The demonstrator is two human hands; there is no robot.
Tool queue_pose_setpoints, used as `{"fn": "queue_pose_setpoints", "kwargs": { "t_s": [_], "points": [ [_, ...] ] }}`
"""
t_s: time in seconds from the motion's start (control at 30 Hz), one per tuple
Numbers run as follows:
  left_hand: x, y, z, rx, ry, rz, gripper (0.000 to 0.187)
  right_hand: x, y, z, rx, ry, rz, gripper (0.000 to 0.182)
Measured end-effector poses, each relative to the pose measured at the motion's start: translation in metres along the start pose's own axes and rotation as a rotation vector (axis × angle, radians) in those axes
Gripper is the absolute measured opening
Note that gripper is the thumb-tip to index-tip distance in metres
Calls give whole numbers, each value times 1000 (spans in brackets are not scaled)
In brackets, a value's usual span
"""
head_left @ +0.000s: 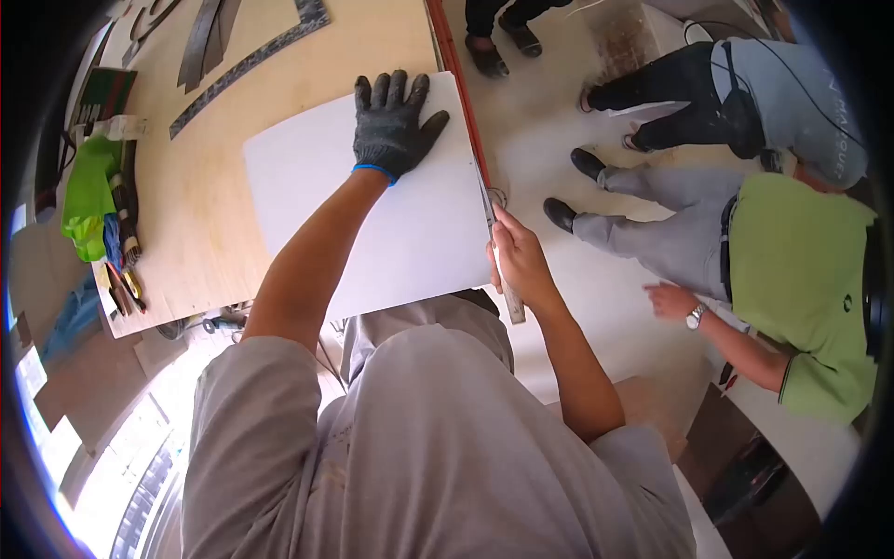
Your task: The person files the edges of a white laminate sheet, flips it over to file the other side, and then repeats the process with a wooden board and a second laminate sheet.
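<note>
My left hand [395, 128], in a dark grey work glove with a blue cuff, presses flat on a white sheet [391, 238] with its fingers spread. The sheet lies on a plywood-topped table [214, 214] and reaches its right and near edges. At the sheet's right edge, my bare right hand [523, 259] is closed around a slim silver-grey hand tool [515, 306]. The tool's narrow front part runs along that edge, and its rear end points back toward me. I cannot tell its exact kind.
A speckled angled strip [247, 74] and dark strips [207, 42] lie at the table's far side. A green bag [90, 196] and pens [126, 289] are at left. To the right stand a person in a green shirt [792, 279] and another in grey [782, 88].
</note>
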State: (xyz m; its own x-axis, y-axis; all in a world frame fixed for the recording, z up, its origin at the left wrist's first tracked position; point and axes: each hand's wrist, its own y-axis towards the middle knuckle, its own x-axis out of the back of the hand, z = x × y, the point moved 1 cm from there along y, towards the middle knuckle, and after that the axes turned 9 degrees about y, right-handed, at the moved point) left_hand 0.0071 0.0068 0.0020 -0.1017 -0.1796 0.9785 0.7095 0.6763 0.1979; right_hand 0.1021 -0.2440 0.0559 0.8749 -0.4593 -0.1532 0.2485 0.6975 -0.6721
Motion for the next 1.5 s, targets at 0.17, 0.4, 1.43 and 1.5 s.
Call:
{"fn": "queue_pose_setpoints", "kwargs": {
  "t_s": [0.17,0.4,1.43,1.5],
  "points": [
    [6,8,12,3,-51,-23,66,-17,30,36,71,-39,-27,49],
    [12,5,14,15,-140,-22,65,-21,74,55,-16,-97,-55,49],
    [11,4,15,19,-130,-82,63,-29,86,72,-7,-95,-88,49],
    [14,4,16,11,-140,-33,64,-28,66,77,4,-96,-59,49]
  ]
}}
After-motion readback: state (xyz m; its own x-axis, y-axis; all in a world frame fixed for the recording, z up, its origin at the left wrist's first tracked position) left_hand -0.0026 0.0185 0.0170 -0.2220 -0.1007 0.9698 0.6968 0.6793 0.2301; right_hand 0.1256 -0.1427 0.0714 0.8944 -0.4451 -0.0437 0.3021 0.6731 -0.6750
